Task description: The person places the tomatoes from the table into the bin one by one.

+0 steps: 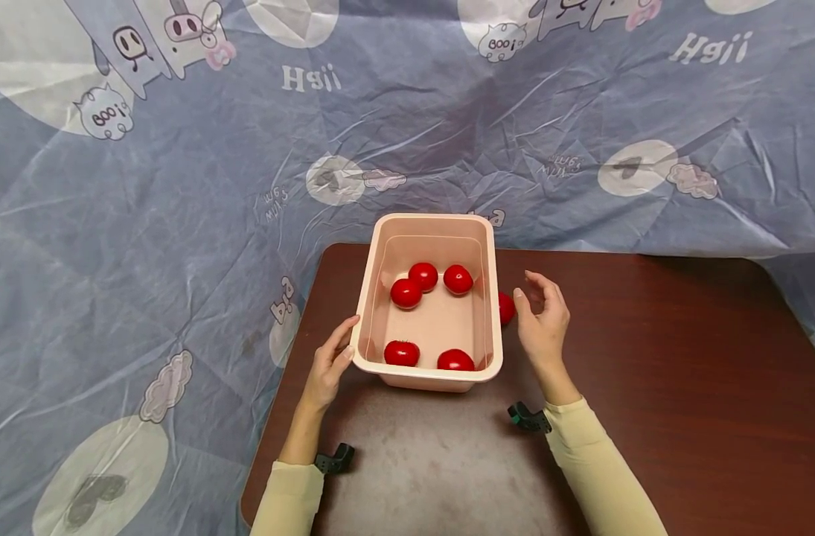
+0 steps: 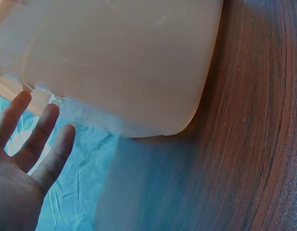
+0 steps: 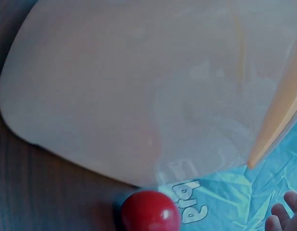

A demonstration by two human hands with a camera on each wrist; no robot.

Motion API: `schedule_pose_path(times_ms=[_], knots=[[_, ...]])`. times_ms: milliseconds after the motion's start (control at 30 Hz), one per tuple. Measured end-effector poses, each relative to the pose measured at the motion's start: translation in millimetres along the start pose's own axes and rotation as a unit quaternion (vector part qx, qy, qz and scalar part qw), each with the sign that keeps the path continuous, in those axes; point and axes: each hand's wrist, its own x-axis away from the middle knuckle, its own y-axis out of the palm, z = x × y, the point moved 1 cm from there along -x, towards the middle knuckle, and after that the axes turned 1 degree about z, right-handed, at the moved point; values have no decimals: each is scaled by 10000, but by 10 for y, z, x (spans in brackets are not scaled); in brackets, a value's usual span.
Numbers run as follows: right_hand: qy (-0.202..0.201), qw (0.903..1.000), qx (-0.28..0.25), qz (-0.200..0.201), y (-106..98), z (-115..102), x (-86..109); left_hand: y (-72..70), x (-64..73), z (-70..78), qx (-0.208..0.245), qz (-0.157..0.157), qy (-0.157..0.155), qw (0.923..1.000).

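Note:
A pale pink plastic bin [image 1: 489, 298] stands on the table with several red tomatoes inside. Two of them, a tomato [image 1: 406, 294] and another close behind it, sit toward the back left; others lie at the back right and along the front. Outside, by the bin's right wall, is one more tomato [image 1: 507, 308], partly hidden by the rim. My left hand [image 1: 327, 371] touches the bin's left rim near the front corner, its fingers extended in the left wrist view. My right hand [image 1: 544, 320] is beside the outside tomato, fingers loosely bent, holding nothing.
The dark brown wooden table [image 1: 682, 372] extends to the right. Behind it and on the left hangs a wrinkled blue-grey printed cloth [image 1: 414, 134]. Each wrist carries a black strap mount, such as the right one [image 1: 529, 418].

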Motion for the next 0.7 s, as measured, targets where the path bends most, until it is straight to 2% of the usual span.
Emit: schedule_pose_path(times_ms=[133,333,533,700], knots=[[259,9996,117,-36,-4,124,6,-7,-3,4,-37,-3,12,10000],[432,9977,448,-285,34,330,-5,-2,-7,6,26,-24,58,10000],[852,9912,812,-606,90,567,-4,-2,2,-6,59,-56,89,9999],[1029,9859,1049,-801,119,693,7,-12,1,-8,14,-47,107,9999]])
